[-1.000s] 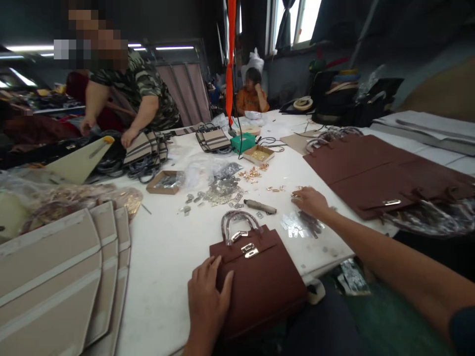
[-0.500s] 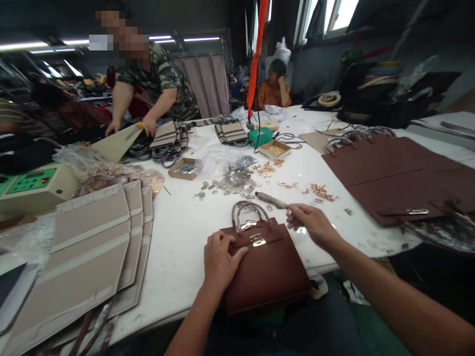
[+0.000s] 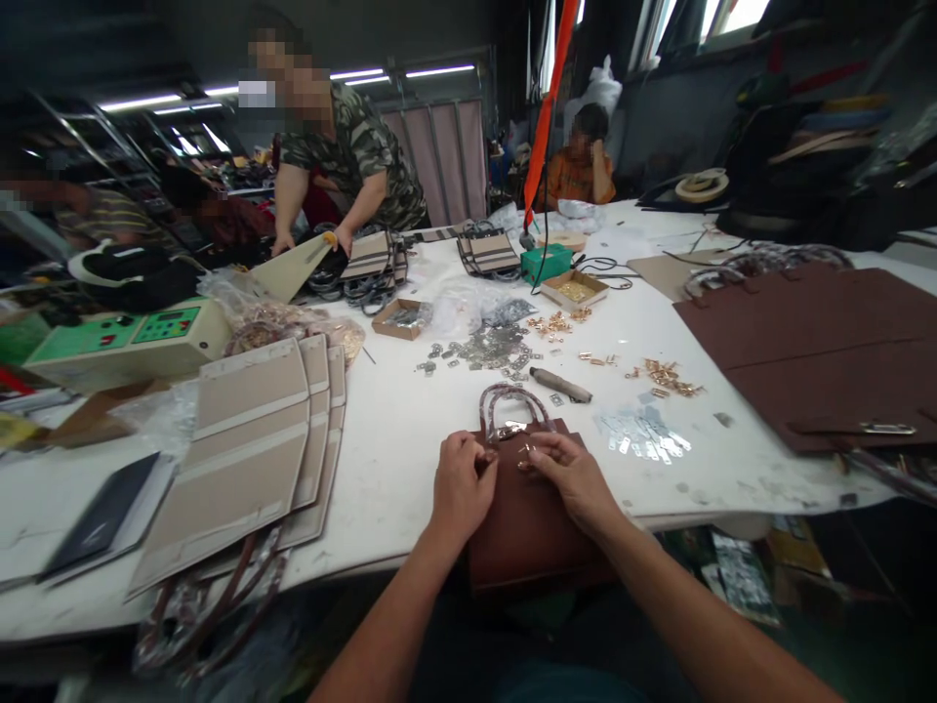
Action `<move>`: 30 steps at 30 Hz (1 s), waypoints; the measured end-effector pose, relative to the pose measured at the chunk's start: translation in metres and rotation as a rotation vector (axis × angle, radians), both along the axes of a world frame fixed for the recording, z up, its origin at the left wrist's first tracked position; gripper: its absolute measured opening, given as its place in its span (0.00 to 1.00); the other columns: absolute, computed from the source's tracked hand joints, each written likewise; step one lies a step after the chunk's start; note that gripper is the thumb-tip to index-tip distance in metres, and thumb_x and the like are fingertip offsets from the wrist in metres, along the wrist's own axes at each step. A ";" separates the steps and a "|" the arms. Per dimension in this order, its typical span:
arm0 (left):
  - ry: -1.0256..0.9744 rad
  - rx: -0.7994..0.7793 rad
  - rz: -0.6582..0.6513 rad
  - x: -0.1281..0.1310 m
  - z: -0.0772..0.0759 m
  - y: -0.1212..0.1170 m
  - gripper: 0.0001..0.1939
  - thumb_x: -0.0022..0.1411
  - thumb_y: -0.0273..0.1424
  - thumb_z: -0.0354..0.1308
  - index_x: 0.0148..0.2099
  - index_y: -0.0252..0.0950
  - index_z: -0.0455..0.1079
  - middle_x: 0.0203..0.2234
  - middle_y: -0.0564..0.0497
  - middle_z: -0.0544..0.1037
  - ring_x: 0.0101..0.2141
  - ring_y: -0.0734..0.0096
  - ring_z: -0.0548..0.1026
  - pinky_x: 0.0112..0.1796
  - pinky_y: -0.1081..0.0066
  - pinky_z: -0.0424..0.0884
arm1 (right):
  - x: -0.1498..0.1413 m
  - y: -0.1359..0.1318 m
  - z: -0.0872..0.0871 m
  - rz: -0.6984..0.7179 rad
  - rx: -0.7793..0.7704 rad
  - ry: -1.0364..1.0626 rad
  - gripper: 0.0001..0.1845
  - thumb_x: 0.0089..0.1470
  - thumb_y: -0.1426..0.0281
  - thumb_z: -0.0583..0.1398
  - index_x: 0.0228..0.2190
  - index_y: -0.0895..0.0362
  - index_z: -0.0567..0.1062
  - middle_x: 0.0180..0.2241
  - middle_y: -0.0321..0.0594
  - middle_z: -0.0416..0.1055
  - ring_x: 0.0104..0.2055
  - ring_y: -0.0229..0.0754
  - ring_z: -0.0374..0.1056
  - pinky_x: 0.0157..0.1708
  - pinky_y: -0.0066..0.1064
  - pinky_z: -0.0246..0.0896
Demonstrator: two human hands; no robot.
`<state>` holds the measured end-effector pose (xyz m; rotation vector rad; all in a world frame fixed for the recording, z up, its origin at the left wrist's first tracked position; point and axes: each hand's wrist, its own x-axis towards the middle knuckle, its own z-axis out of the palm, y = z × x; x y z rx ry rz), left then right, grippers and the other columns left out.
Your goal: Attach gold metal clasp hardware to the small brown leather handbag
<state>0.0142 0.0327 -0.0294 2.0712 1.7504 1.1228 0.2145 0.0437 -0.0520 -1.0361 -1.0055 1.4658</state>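
Note:
A dark brown handbag with plastic-wrapped handles rests at the table's front edge before me. My left hand is closed at the left side of its flap, fingertips pinching brown material there. From the right, my right hand reaches over the bag, thumb and fingers pinched at a small shiny metal clasp on its front. Another metal piece shows at the base of the handles. Just beyond the bag, a tool with a wrapped grey handle lies loose on the table.
Flat silver plates, grey metal plates and gold fittings lie scattered. Beige panels are stacked left, beside a control box. Larger brown bag pieces lie right. A co-worker stands across the table.
My right hand has let go of the wrapped-handle tool and moved left onto the bag's clasp. My left hand has curled its fingers at the flap. The view has shifted left.

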 end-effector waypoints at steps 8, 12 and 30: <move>-0.489 -0.405 0.162 -0.018 0.004 0.002 0.26 0.59 0.36 0.63 0.59 0.36 0.68 0.40 0.49 0.78 0.35 0.67 0.77 0.40 0.66 0.72 | -0.002 -0.011 0.011 0.017 0.140 -0.394 0.16 0.55 0.54 0.66 0.35 0.55 0.81 0.34 0.39 0.80 0.39 0.47 0.74 0.44 0.37 0.66; -0.488 -0.437 0.061 -0.024 0.015 0.002 0.24 0.59 0.34 0.60 0.58 0.36 0.71 0.34 0.52 0.79 0.31 0.69 0.76 0.36 0.69 0.70 | -0.008 -0.014 0.016 0.038 0.179 -0.520 0.14 0.56 0.56 0.65 0.35 0.53 0.81 0.35 0.37 0.80 0.39 0.46 0.74 0.44 0.36 0.65; -1.101 -0.664 0.169 -0.032 0.021 -0.027 0.20 0.61 0.40 0.63 0.51 0.32 0.76 0.46 0.37 0.82 0.40 0.60 0.80 0.33 0.70 0.74 | -0.022 -0.014 0.018 0.081 0.193 -0.508 0.19 0.59 0.59 0.61 0.49 0.53 0.80 0.35 0.39 0.80 0.36 0.45 0.75 0.40 0.35 0.70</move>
